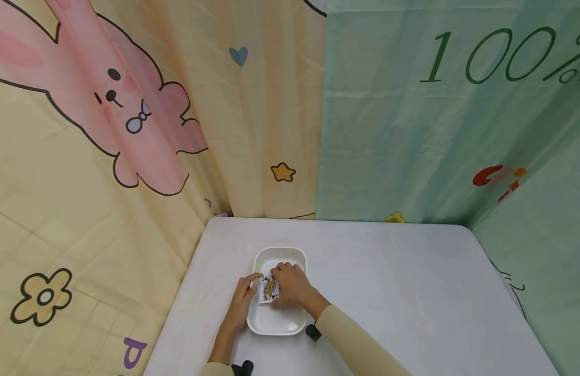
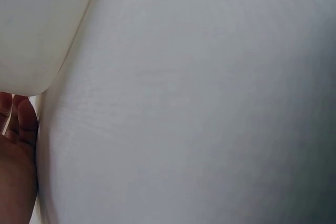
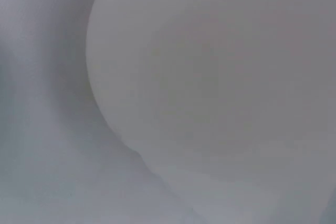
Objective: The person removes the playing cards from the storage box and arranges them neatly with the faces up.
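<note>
A stack of playing cards [image 1: 269, 290], with a face card showing on top, is over the white tray [image 1: 277, 325] in the head view. My right hand [image 1: 293, 286] grips the stack from the right, its fingers at the top edge and the thumb near the bottom corner. On the other side, my left hand [image 1: 240, 303] lies along the tray's left rim, index finger and thumb extended to the cards' left edge. The left wrist view catches part of that hand [image 2: 17, 153] below the tray's pale underside [image 2: 42, 24]. A blurred tray [image 3: 220, 77] fills most of the right wrist view.
The tray stands on a white-covered table [image 1: 389, 292]. Behind it hang a yellow curtain [image 1: 262, 115] and a green curtain [image 1: 389, 130]. Black wrist straps [image 1: 313, 332] show at both cuffs.
</note>
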### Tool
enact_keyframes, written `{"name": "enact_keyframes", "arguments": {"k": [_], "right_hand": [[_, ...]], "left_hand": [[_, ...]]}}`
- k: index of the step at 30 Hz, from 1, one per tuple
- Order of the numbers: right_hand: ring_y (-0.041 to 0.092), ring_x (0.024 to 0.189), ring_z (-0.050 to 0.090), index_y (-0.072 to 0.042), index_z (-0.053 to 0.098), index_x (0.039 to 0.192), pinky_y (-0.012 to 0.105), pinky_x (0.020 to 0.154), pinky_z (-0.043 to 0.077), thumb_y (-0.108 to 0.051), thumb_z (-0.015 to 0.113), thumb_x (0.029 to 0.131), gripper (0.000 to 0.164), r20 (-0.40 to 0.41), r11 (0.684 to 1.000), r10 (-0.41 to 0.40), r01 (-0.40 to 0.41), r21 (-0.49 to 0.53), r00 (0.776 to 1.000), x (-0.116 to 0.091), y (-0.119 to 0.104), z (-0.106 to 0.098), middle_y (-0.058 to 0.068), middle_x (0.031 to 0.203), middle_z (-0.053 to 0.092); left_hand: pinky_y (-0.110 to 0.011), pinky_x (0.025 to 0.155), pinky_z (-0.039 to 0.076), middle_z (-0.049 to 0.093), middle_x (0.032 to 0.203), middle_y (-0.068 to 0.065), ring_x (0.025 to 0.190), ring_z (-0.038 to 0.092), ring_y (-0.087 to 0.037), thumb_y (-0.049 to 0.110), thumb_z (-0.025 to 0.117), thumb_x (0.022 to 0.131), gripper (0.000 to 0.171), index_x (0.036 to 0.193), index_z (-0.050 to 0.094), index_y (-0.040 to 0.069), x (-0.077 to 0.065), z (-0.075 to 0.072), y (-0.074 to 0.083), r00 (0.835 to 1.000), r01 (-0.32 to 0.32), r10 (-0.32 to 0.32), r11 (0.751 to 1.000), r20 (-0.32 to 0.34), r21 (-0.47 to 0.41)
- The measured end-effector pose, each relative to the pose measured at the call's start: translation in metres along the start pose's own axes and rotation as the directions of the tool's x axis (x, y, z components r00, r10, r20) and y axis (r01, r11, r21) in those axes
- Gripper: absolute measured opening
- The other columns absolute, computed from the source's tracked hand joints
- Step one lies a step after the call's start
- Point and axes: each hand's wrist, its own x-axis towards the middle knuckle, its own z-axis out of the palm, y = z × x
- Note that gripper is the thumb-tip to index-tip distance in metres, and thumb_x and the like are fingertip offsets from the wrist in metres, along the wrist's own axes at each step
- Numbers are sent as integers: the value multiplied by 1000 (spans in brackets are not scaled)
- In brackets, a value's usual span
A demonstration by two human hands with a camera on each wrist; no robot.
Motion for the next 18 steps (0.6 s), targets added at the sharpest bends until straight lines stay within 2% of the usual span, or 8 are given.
{"name": "enact_keyframes", "arguments": {"k": [6,13,18], "right_hand": [[14,114,56,-19,62,137,37,103,46,-66,90,64,91,-19,1000,-6,6,-6,1000,-1,4,0,-4,127,64],[16,120,56,-19,60,140,38,106,45,-67,89,64,94,-33,999,-19,18,-30,999,-5,9,-7,-2,132,63],[18,124,55,-17,59,142,39,109,44,-62,90,67,93,-43,1000,-27,28,7,999,-11,13,-20,0,136,61]], "left_hand": [[-47,117,30,54,128,-6,124,47,-21,18,47,108,35,138,61,27,0,0,2,1000,7,-7,1000,-3,-5],[-50,116,31,53,127,-6,121,46,-20,22,45,109,35,140,60,27,0,0,1,1000,18,-18,1000,0,-1],[-49,111,35,54,127,-7,118,47,-21,23,45,109,34,140,61,27,0,-1,1,1000,8,-8,1000,-7,12]]}}
